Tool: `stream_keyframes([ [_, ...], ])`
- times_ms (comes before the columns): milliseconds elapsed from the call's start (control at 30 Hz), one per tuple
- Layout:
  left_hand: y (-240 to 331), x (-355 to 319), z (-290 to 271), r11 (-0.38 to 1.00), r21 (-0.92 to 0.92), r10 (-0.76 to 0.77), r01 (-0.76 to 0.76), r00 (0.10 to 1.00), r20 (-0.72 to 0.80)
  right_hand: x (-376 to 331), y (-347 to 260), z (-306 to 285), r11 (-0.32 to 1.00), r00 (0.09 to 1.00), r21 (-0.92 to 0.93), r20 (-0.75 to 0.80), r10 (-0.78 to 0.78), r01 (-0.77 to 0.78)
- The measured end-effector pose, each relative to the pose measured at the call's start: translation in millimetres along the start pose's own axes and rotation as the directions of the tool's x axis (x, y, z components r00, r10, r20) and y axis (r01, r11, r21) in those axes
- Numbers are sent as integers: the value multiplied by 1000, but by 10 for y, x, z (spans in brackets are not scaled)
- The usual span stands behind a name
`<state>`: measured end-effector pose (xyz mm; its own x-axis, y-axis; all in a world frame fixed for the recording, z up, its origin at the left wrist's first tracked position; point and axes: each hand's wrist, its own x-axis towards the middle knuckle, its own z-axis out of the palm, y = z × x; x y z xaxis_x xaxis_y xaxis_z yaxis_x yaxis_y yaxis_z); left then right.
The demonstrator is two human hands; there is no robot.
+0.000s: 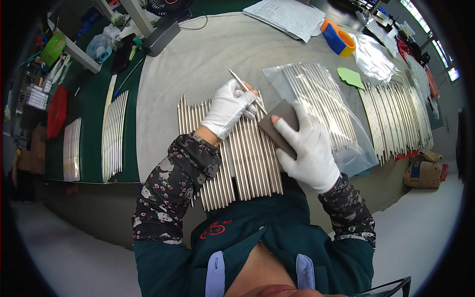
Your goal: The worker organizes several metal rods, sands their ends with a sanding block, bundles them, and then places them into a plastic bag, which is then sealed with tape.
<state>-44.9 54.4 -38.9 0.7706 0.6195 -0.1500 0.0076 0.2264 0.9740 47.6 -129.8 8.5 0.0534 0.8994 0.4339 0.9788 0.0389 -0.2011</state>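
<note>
My left hand (225, 108), in a white glove with bare fingertips showing, is closed round a thin metal rod (237, 77). The rod slants from upper left down toward a grey-brown rectangular block (283, 121), perhaps a sanding sponge. That block is gripped by my right hand (310, 151), also gloved, with a bare fingertip on its face. The rod's lower end meets the block's edge; whether it is pressed there I cannot tell. Beneath both hands, a row of shiny metal rods (253, 161) lies side by side, reaching over the table's near edge.
Right of my hands lies a clear plastic bag (326, 106) of rods, with another rod bundle (396, 121) beyond. More rods (115, 136) rest on the green surface at left. Papers (287, 17), orange-and-blue tape (338, 38) and a grey box (161, 38) stand farther back.
</note>
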Motion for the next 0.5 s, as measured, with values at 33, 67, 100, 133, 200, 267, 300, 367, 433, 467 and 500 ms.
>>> stream_keyframes([
  [33,4,-2,8,1000,-1,0,0,1000,0,41,113,-15,978,985,-125,16,171,-168],
  [67,6,-4,22,1000,9,5,-5,1000,-2,52,223,-30,912,941,-249,9,338,-325],
  [100,2,12,28,1000,19,10,-10,1000,-5,59,309,-4,918,941,-208,-68,331,-338],
  [133,-3,25,31,1000,18,12,-12,1000,-7,24,296,21,919,942,-208,-68,328,-335],
  [200,-14,25,33,1000,12,17,-17,1000,0,-51,77,22,991,993,-53,-9,120,-121],
  [267,-17,11,18,1000,-1,0,0,1000,3,-53,70,8,999,1000,31,10,15,-15],
  [300,-4,19,19,1000,4,2,-2,1000,5,-18,205,-10,980,985,-107,-4,171,-170],
  [367,4,22,25,1000,9,5,-5,1000,6,-33,280,-38,925,952,-225,-56,301,-306],
  [433,-6,23,21,1000,7,5,-5,1000,10,-29,80,-37,991,992,-53,24,124,-123],
  [467,-10,30,13,1000,9,4,-4,1000,10,-30,35,-15,999,998,45,63,1,-4],
  [500,-5,36,12,1000,-6,-3,3,1000,11,-31,70,36,999,998,-18,44,47,-47],
])
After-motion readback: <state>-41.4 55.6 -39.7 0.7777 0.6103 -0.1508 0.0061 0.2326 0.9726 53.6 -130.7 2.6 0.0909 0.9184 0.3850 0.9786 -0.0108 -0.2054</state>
